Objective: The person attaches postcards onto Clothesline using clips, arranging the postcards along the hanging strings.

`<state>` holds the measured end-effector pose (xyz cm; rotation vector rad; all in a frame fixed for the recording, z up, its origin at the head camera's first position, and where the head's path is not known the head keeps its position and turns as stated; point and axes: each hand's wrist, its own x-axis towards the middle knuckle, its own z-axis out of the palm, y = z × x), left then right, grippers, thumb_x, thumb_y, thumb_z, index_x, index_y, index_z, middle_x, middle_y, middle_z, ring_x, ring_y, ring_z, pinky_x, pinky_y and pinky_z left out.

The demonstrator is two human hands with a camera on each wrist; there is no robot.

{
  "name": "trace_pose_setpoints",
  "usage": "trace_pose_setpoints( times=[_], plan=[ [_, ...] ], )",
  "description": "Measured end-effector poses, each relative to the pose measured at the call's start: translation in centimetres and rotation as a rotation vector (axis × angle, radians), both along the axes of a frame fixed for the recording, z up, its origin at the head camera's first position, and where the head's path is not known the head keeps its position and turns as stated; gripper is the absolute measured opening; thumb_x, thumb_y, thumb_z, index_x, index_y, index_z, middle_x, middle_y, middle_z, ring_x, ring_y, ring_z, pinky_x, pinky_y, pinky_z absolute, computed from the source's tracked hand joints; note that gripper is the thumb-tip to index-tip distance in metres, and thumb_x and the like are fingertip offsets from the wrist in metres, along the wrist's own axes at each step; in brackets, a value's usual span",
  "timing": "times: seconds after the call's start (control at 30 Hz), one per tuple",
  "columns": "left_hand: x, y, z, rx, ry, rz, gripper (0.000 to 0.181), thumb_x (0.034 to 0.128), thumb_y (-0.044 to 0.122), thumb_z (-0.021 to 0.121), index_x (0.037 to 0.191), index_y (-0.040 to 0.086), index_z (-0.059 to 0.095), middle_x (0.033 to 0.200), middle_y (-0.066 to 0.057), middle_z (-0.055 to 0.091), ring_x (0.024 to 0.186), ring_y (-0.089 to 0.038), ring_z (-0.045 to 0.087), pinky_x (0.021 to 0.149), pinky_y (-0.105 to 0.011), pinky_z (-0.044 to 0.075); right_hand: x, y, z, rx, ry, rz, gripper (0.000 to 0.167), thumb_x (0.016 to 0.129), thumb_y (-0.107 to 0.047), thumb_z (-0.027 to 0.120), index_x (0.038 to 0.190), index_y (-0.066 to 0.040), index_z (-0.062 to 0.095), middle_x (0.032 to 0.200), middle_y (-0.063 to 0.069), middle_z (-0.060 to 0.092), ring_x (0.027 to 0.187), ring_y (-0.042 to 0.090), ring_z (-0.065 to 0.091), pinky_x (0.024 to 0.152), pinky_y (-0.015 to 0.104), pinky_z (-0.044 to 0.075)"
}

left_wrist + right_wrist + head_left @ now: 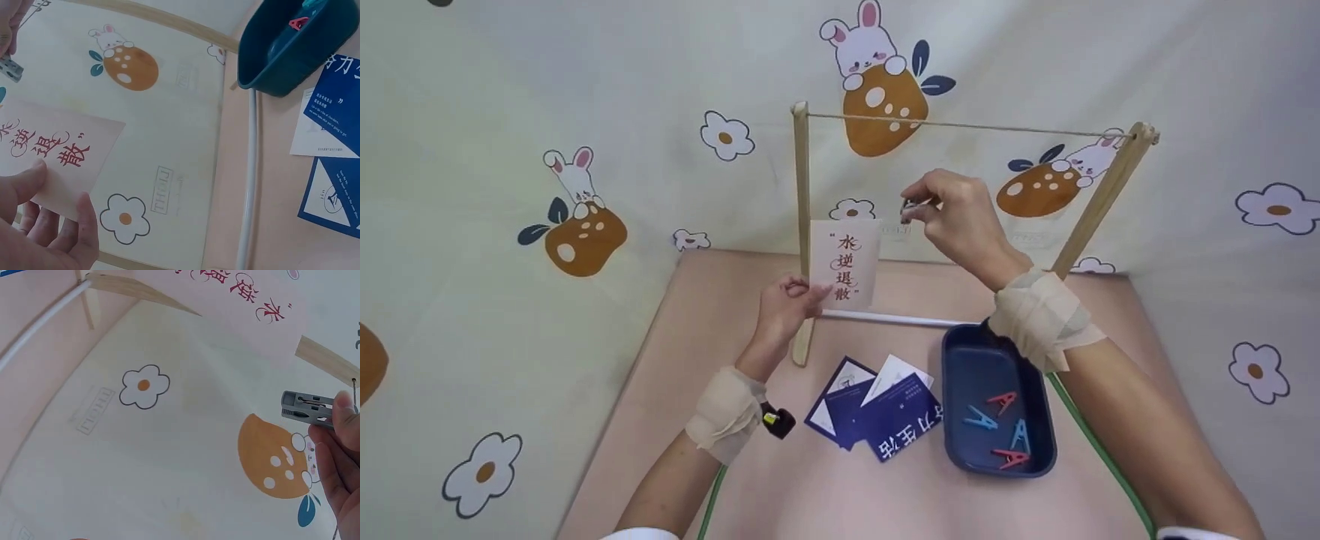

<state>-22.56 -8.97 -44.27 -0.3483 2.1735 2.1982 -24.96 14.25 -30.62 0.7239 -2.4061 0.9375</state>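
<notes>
A pale pink card point(846, 262) with red lettering stands upright beside the left post of a wooden frame. My left hand point(789, 304) pinches its lower left corner, thumb in front and fingers behind, as the left wrist view shows. Up and to the right of the card, below the string point(960, 125), my right hand point(960, 214) pinches a grey clothespin point(306, 408) between thumb and fingers. The clothespin is apart from both the card and the string. Nothing hangs on the string.
A dark blue tray point(949, 397) holding several red and blue clothespins stands at the right of the pink table. Blue and white cards point(885, 412) lie overlapping left of it. The frame has a right post point(1099, 206) and a white bottom bar point(900, 319).
</notes>
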Motion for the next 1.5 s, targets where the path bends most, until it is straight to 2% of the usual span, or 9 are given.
trace_pose_setpoints(
  times=[0.1,0.27,0.47,0.6,0.77,0.93,1.23,1.37,1.5],
  plan=[
    [-0.7,0.0,0.8,-0.035,0.006,0.015,0.020,0.0865,0.010,0.078,0.094,0.005,0.060,0.078,0.002,0.066,0.064,-0.007,0.059,0.063,-0.019,0.055,-0.6,-0.7,1.3,-0.040,0.010,0.008,0.011,0.087,0.009,0.070,0.095,0.004,0.074,0.091,0.014,0.076,0.081,0.022,0.075,0.073,0.027,0.061],
    [-1.7,-0.4,2.8,-0.084,0.035,0.039,0.022,0.0890,0.018,0.077,0.101,0.005,0.064,0.096,-0.007,0.073,0.078,-0.012,0.067,0.074,-0.023,0.058,-1.6,-2.0,2.6,-0.102,0.021,0.004,0.008,0.089,0.005,0.070,0.095,0.003,0.074,0.091,0.012,0.077,0.081,0.018,0.074,0.072,0.015,0.056],
    [-3.1,-0.2,4.9,-0.031,0.077,0.029,0.022,0.0889,0.020,0.077,0.099,0.008,0.063,0.093,-0.002,0.073,0.077,-0.008,0.065,0.078,-0.022,0.057,-2.3,-3.0,4.3,-0.122,-0.012,-0.020,0.009,0.089,0.006,0.069,0.096,0.004,0.074,0.095,0.014,0.076,0.085,0.021,0.074,0.078,0.023,0.061],
    [-4.0,-0.1,5.9,0.011,0.085,0.014,0.021,0.0884,0.020,0.078,0.097,0.008,0.063,0.090,0.000,0.073,0.077,-0.009,0.067,0.078,-0.022,0.059,-2.6,-3.6,5.8,-0.105,-0.062,-0.018,0.013,0.091,0.008,0.065,0.100,0.003,0.073,0.099,0.015,0.076,0.088,0.021,0.074,0.081,0.022,0.060],
    [-5.0,-0.3,6.9,0.030,0.099,0.003,0.021,0.0885,0.022,0.078,0.097,0.010,0.062,0.088,0.002,0.073,0.079,-0.011,0.068,0.081,-0.024,0.059,-3.0,-4.2,7.9,-0.096,-0.073,-0.017,0.013,0.093,0.006,0.063,0.102,0.002,0.073,0.103,0.014,0.075,0.092,0.019,0.074,0.082,0.019,0.059],
    [-5.9,-0.5,7.5,0.042,0.116,0.023,0.022,0.0895,0.022,0.077,0.099,0.008,0.061,0.089,0.000,0.072,0.076,-0.011,0.064,0.079,-0.024,0.058,-3.5,-4.5,9.1,-0.087,-0.066,-0.049,0.013,0.094,0.003,0.064,0.103,0.001,0.074,0.105,0.012,0.075,0.093,0.017,0.073,0.083,0.017,0.058],
    [-7.1,-0.6,7.9,0.041,0.097,0.042,0.026,0.0897,0.023,0.076,0.105,0.007,0.063,0.108,-0.009,0.074,0.087,-0.012,0.066,0.084,-0.024,0.059,-4.4,-4.9,9.0,-0.098,-0.113,-0.103,0.016,0.095,0.005,0.060,0.103,0.000,0.073,0.108,0.011,0.075,0.097,0.016,0.073,0.086,0.016,0.057],
    [-7.2,-0.7,8.0,0.050,0.127,0.038,0.026,0.0894,0.023,0.076,0.105,0.006,0.064,0.105,-0.007,0.074,0.091,-0.011,0.067,0.085,-0.023,0.059,-4.7,-5.3,9.3,-0.104,-0.113,-0.107,0.018,0.095,0.007,0.059,0.103,0.000,0.074,0.109,0.010,0.075,0.098,0.017,0.072,0.088,0.018,0.057],
    [-7.2,-0.8,7.8,0.064,0.137,0.027,0.026,0.0892,0.024,0.076,0.104,0.006,0.065,0.096,-0.001,0.073,0.087,-0.009,0.066,0.082,-0.021,0.058,-5.0,-5.4,9.1,-0.121,-0.177,-0.129,0.016,0.095,0.004,0.062,0.104,-0.002,0.074,0.109,0.009,0.075,0.094,0.015,0.070,0.084,0.019,0.058]
  ],
)
